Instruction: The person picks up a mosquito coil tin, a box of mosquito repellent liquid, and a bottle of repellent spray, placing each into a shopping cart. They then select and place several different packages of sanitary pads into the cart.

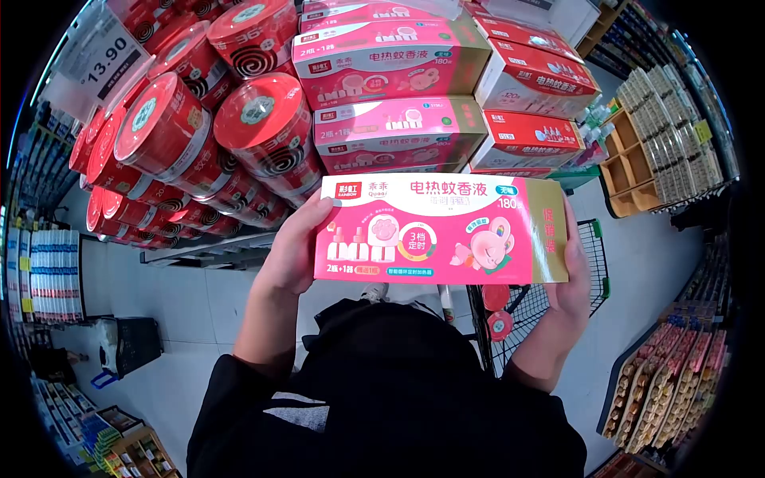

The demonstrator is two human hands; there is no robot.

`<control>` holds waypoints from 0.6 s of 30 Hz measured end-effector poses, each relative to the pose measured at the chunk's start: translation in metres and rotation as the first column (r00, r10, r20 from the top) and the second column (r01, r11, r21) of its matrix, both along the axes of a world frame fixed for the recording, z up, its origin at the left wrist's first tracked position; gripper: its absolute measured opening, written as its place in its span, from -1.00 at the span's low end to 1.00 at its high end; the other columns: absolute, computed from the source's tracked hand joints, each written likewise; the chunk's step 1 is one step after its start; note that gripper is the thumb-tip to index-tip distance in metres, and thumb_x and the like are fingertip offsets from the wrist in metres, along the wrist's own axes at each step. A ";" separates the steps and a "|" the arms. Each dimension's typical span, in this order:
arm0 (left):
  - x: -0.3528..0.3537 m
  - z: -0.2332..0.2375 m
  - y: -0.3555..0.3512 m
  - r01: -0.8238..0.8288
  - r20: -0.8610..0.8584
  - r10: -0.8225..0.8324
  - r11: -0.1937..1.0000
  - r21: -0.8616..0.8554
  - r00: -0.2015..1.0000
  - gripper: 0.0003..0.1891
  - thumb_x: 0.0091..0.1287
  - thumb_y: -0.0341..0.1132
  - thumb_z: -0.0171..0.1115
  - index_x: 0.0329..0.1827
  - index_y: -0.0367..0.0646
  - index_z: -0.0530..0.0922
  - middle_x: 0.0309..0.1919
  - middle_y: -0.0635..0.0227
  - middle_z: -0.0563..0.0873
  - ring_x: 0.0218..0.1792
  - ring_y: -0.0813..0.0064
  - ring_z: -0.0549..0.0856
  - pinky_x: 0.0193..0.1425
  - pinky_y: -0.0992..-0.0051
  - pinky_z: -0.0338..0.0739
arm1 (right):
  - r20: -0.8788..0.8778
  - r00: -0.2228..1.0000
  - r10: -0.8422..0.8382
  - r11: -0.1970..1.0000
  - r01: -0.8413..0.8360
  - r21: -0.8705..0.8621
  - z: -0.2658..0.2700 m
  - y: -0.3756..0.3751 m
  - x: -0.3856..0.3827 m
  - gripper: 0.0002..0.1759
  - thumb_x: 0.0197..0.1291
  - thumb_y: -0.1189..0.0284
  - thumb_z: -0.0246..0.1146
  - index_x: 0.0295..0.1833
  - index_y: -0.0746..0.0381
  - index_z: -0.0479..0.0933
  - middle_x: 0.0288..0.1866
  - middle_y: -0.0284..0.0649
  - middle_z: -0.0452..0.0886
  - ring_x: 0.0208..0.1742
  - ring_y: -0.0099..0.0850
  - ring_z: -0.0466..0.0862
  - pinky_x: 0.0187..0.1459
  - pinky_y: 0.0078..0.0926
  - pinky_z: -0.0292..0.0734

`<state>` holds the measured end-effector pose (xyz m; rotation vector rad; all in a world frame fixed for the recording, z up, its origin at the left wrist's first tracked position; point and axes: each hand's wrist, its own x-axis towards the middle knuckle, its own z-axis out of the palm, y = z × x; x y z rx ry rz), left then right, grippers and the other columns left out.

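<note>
Left hand (296, 248) and right hand (572, 267) grip a pink box (434, 231) at its two short ends, pressing inward; neither is spread flat. Box held level, printed face toward the wearer, above the dark clothing (390, 390). Its top edge sits close in view to the front of the stacked pink boxes (398, 131); whether it touches them, cannot tell. Left of that stack: red tubs (163, 127), piled at a tilt, near the left fingers. Right of it: red cartons (535, 76), close above the right hand. Wire cart (522, 315) lies below and partly behind the right hand and wrist. Open room: pale floor tiles (191, 299) left of the left forearm, more between cart and right-hand shelf (669, 382).
</note>
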<state>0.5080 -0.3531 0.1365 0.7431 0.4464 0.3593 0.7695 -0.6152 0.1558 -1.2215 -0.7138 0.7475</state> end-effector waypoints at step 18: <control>0.018 -0.004 0.067 0.248 -0.058 -0.241 0.950 0.189 0.969 -0.36 0.58 -0.09 0.17 0.57 -0.26 0.26 0.33 0.21 0.61 0.30 0.49 0.63 0.42 0.37 0.49 | 0.008 0.971 -0.240 0.956 0.238 -0.172 0.016 0.030 -0.027 0.16 0.28 -0.09 0.29 0.68 0.46 -0.04 0.60 0.09 0.29 0.60 -0.20 0.38 0.56 -0.23 0.27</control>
